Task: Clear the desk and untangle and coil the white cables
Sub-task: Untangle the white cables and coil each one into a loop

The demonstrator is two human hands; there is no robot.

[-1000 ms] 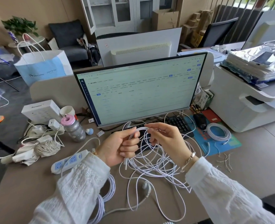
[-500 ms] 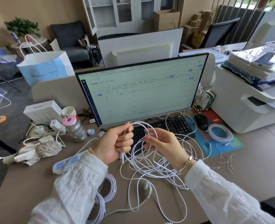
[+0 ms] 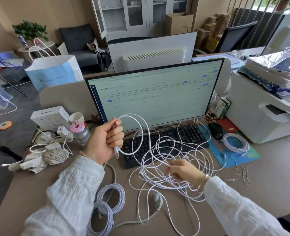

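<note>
Right hand (image 3: pixel 180 171) dropped; cable (image 3: pixel 135 126) loops above left grip (image 3: pixel 106 142).

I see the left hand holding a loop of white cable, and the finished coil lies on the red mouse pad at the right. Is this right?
Not quite. In the head view the mouse pad under the finished coil is blue, not red. The left hand does hold a loop of white cable.

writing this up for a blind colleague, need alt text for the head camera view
A person's left hand holds up a loop of white cable before a lit monitor, while the right hand reaches into the tangle of white cables on the desk. Coiled cables lie by the left sleeve.
</note>
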